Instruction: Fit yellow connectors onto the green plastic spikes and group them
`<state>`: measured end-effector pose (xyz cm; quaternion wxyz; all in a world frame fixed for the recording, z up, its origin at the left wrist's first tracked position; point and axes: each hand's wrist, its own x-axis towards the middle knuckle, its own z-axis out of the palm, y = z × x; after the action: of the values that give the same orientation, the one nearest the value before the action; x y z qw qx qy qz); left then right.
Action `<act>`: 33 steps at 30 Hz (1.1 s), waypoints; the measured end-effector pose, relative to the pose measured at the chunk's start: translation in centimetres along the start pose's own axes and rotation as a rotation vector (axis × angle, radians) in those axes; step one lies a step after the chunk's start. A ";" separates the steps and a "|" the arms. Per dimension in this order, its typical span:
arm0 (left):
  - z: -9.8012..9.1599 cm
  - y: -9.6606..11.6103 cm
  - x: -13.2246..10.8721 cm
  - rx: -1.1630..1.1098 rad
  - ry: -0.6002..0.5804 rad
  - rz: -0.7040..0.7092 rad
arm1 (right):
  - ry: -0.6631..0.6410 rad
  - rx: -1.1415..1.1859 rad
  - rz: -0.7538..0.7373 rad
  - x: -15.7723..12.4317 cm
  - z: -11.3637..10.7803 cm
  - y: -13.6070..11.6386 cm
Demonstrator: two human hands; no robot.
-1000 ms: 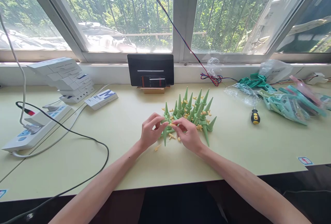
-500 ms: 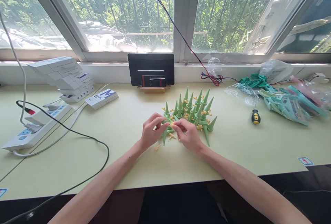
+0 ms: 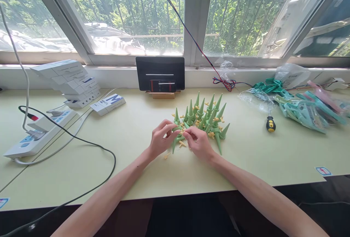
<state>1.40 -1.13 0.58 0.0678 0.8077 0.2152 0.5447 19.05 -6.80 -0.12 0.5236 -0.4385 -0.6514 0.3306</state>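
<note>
Head view.

The left hand (image 3: pixel 160 140) is over the middle of the pale green table (image 3: pixel 131 178). Its fingers are curled and its thumb and fingertips are pinched on the wide upper end of a green spike (image 3: pixel 174 143). The spike points down and toward the person, and its tip is just above the table surface. It lies between the two hands, touching the left fingertips, with its shaft clear of the palm.

The right hand (image 3: pixel 201 143) is just beside the left, with its fingers bent inward. Its thumb and forefinger are closed on a small yellow fitting (image 3: pixel 182 131) at the head of the held spike. Whether the fitting is seated in the spike is too small to tell.

The spike pile (image 3: pixel 207 115) is directly behind both hands, on the window side, with most points standing upward. The right knuckles are near its front edge. Loose yellow pieces lie among the spikes. One loose yellow piece (image 3: pixel 166 155) is on the table below the left hand.

A screwdriver (image 3: pixel 270 124) lies well apart to the right, and bags of teal clips (image 3: pixel 303 111) lie beyond it. A power strip (image 3: pixel 30 141), a black cable (image 3: pixel 90 145) and stacked white boxes (image 3: pixel 72 82) are to the left. A dark screen (image 3: pixel 160 70) stands against the sill.
</note>
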 end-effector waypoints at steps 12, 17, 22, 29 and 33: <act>0.1 0.4 0.3 -0.023 0.022 -0.045 | -0.010 0.085 0.051 0.0 0.0 -0.3; 0.2 0.6 0.3 -0.111 0.041 -0.187 | 0.008 0.102 0.050 0.0 -0.1 -0.4; 0.2 0.5 0.1 -0.227 0.079 -0.334 | 0.035 0.088 0.081 -0.1 0.0 -0.3; 0.2 0.6 0.1 -0.182 0.077 -0.293 | -0.074 0.056 0.128 -0.1 0.1 -0.4; 0.2 0.7 0.2 -0.155 0.063 -0.235 | -0.104 0.063 0.132 -0.2 0.1 -0.4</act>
<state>1.83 -1.66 0.93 0.1866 0.7518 0.2677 0.5729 18.89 -7.16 0.13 0.4795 -0.4461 -0.6367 0.4071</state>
